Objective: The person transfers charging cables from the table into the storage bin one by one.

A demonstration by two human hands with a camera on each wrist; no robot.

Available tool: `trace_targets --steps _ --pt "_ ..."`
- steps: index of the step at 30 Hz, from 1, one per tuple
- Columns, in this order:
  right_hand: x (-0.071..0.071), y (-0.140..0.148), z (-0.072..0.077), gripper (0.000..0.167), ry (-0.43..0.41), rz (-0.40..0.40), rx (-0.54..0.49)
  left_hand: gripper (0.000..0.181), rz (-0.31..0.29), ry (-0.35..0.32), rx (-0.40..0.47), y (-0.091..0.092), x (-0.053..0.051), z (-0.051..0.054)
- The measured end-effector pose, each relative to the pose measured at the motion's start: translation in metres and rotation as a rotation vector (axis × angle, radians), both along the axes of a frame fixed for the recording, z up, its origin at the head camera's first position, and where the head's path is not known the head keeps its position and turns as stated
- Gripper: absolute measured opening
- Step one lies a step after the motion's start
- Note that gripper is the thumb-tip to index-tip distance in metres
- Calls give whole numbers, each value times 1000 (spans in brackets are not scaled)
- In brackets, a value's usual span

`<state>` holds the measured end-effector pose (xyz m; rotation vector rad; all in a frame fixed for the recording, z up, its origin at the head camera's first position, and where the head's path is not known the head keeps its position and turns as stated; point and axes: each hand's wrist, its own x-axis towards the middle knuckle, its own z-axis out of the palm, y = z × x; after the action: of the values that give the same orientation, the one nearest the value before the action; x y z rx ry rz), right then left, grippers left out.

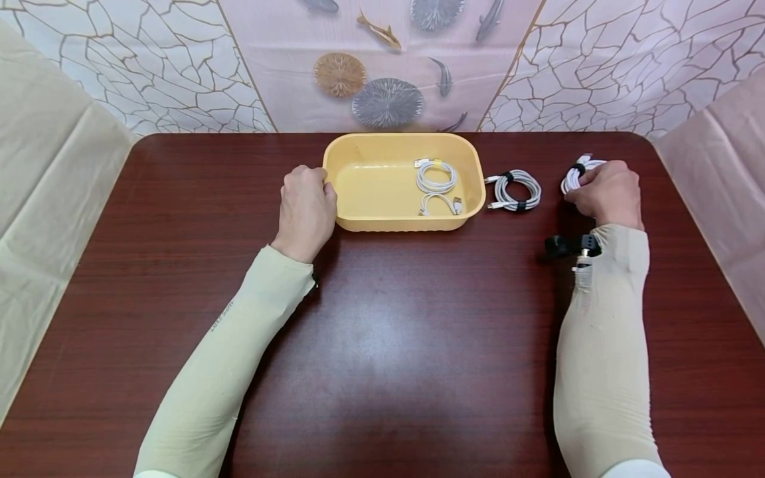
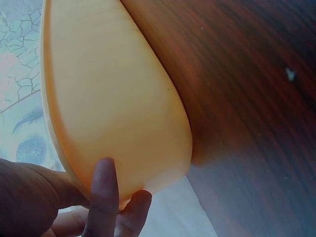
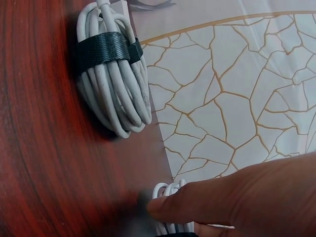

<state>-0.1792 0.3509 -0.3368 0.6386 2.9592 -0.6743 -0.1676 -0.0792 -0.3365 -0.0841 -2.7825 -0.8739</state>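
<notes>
The left hand (image 1: 307, 209) grips the yellow tub (image 1: 400, 224) at its left end while the right hand (image 1: 613, 192) pinches a coiled cable (image 1: 572, 180) near the table's (image 1: 382, 332) far right corner, where I'd squeeze all the loops together.

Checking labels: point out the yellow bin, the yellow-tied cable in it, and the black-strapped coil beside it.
Yellow bin (image 1: 373, 192): head view, bare inner floor.
Yellow-tied cable (image 1: 436, 188): head view, lower strands.
Black-strapped coil (image 1: 536, 191): head view, right strands.

The left arm (image 1: 206, 378) slants forward and inward, left hand (image 1: 306, 209) gripping with its fingers (image 2: 103, 187); the right arm (image 1: 603, 358) reaches ahead, right hand (image 1: 614, 194) pinching.
</notes>
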Motion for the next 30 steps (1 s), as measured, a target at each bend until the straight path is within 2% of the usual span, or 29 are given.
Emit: trace_targets --steps 30 --pt "1 -6 7 38 -12 15 1 26 4 5 3 1 1 0"
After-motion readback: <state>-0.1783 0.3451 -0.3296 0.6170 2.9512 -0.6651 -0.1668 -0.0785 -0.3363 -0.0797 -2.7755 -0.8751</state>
